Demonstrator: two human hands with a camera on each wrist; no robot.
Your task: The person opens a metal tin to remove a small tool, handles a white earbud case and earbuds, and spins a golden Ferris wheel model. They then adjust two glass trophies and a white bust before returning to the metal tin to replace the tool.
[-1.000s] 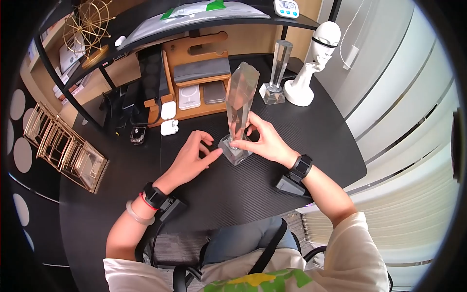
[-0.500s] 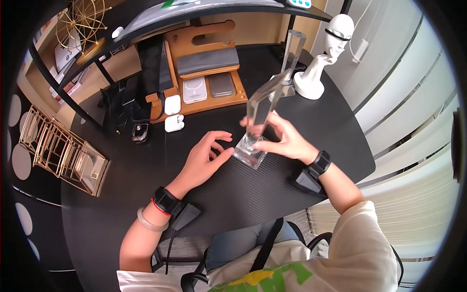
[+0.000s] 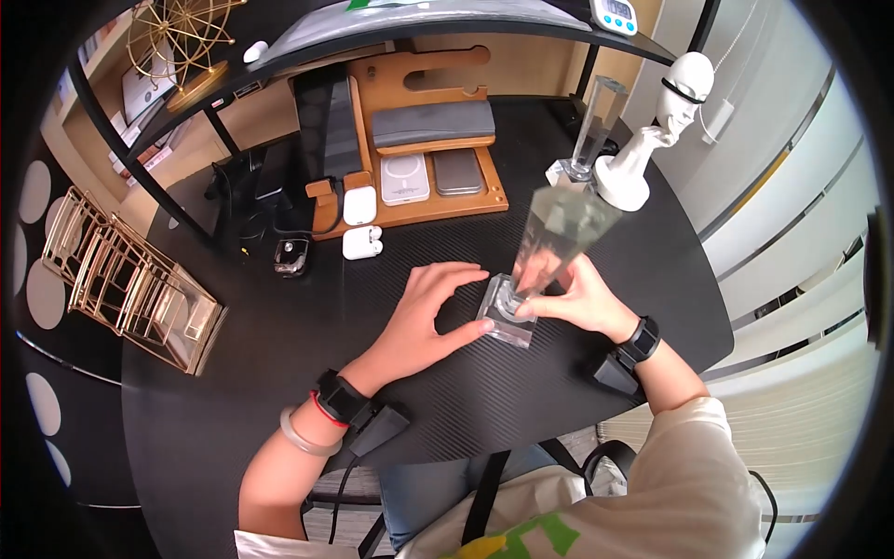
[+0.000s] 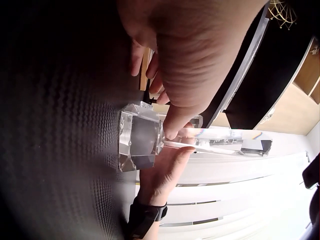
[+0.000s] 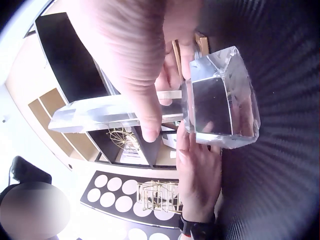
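Observation:
A clear crystal trophy (image 3: 562, 224) with a faceted column and a square base (image 3: 507, 328) stands close over the black desk, leaning right in the head view. My right hand (image 3: 598, 300) grips its lower column, the thumb across the near side; the right wrist view shows that thumb (image 5: 150, 120) just above the block-shaped base. To the left of the base is my left hand (image 3: 421, 319), its fingers loosely bent and spread, holding nothing. Its thumb tip lies right at the base's edge. In the left wrist view the trophy base (image 4: 140, 137) sits beyond that thumb.
Another crystal trophy (image 3: 596, 121) and a white head-and-hand sculpture (image 3: 643, 140) stand at the back right. Behind is a wooden organizer (image 3: 438, 210) with a glasses case, beside earbuds (image 3: 361, 242) and a watch (image 3: 291, 256). A gold wire rack (image 3: 140, 289) is far left.
The trophy has turned in my right hand, showing its narrow edge half a second ago and a broader face now. My left hand's thumb and fingers have spread wider beside the base.

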